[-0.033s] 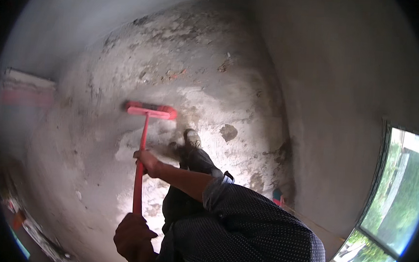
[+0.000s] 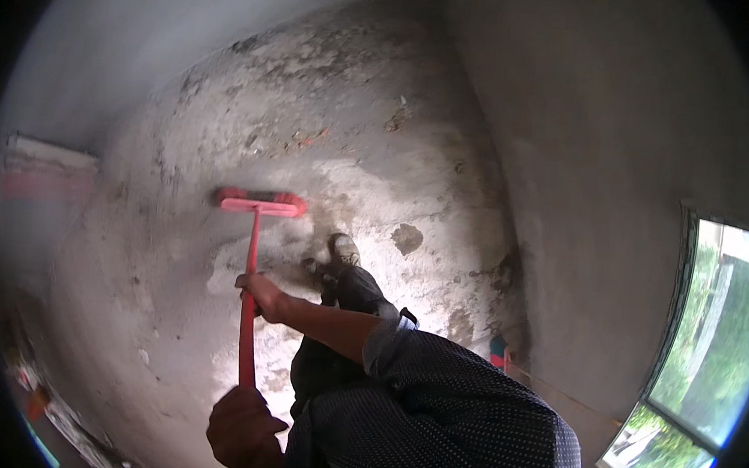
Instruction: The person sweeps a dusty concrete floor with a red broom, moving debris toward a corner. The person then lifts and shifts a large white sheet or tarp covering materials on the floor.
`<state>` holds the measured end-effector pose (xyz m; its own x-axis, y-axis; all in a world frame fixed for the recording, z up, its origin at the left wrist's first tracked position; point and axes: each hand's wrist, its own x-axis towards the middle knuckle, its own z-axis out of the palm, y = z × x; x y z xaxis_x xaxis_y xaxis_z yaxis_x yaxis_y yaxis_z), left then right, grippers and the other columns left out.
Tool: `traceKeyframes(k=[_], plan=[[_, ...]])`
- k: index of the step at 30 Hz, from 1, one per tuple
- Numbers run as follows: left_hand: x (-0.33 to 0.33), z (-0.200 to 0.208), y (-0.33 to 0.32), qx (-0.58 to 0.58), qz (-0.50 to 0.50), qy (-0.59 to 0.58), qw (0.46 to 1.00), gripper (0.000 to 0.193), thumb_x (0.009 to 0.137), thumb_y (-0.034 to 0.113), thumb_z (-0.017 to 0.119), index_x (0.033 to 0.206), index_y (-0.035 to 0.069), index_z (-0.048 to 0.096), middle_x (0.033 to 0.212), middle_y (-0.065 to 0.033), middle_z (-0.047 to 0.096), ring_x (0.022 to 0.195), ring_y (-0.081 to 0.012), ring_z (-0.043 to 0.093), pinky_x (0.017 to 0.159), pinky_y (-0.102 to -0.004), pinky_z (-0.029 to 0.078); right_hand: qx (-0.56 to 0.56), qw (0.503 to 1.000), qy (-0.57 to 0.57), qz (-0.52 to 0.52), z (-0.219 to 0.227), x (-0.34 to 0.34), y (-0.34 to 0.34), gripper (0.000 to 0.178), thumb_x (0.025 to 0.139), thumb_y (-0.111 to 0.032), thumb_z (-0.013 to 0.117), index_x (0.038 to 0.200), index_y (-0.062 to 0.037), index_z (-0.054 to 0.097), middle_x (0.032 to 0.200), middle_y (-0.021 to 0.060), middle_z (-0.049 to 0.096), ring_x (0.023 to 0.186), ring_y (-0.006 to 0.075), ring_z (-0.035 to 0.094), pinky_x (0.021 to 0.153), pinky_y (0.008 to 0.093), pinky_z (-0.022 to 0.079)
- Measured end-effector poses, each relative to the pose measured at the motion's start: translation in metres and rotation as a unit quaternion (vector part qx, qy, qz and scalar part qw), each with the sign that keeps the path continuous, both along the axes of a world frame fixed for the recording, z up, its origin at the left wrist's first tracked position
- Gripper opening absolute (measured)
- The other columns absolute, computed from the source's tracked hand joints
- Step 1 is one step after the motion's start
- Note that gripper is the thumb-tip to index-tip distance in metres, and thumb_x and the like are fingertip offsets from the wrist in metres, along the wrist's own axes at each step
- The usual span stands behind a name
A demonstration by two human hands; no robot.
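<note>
A red broom [image 2: 249, 329] with a wide red-bristled head stands out in front of me, its bristles on the worn concrete floor [image 2: 168, 247]. My left hand [image 2: 244, 430] is closed round the top of the handle, close to the lower edge of the picture. Further down the handle, my right hand [image 2: 263, 297] wraps it too, with the forearm reaching across from the right. One shoe [image 2: 345, 249] of mine shows just right of the handle, beyond the dark trouser leg.
Loose debris [image 2: 307, 137] lies scattered beyond the broom head. A bare grey wall [image 2: 601, 179] rises on the right, with a window [image 2: 703, 331] in it. Near that wall's foot is a small green and red object [image 2: 498, 351]. Clutter [image 2: 38, 402] lies at the lower left.
The broom head has shifted slightly left and a little nearer to me. Both hands keep their hold on the handle.
</note>
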<state>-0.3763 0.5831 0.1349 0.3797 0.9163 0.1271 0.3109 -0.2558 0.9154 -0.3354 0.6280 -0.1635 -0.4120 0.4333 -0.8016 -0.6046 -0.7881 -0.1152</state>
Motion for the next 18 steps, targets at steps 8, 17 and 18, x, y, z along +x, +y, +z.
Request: traceKeyframes(k=[8, 17, 18], plan=[[0.079, 0.049, 0.061, 0.002, -0.3, -0.101, 0.949, 0.027, 0.081, 0.022, 0.065, 0.071, -0.003, 0.062, 0.063, -0.0117, 0.052, 0.056, -0.0307, 0.052, 0.055, -0.044, 0.048, -0.009, 0.979, -0.074, -0.191, 0.071, 0.121, 0.031, 0.019, 0.085, -0.027, 0.062, 0.078, -0.0121, 0.052, 0.065, 0.0019, 0.048, 0.054, 0.0169, 0.044, 0.049, 0.035, 0.035], [0.302, -0.036, 0.123, -0.098, -0.32, -0.14, 0.932, 0.006, 0.067, 0.004, 0.06, 0.069, 0.001, 0.065, 0.061, -0.0081, 0.051, 0.059, -0.0244, 0.053, 0.073, -0.0443, 0.052, -0.053, 0.88, -0.195, -0.429, -0.029, 0.433, 0.051, 0.011, 0.09, -0.021, 0.059, 0.087, -0.0109, 0.055, 0.063, 0.0042, 0.05, 0.05, 0.0201, 0.047, 0.045, 0.0371, 0.041], [0.335, -0.041, 0.136, -0.094, -0.331, -0.121, 0.931, 0.006, 0.071, 0.005, 0.061, 0.067, 0.002, 0.064, 0.062, -0.0081, 0.054, 0.06, -0.023, 0.053, 0.073, -0.044, 0.051, -0.069, 0.871, -0.192, -0.448, -0.03, 0.464, 0.061, 0.01, 0.09, -0.021, 0.059, 0.089, -0.0115, 0.055, 0.064, 0.0035, 0.05, 0.049, 0.0192, 0.047, 0.044, 0.0368, 0.041]])
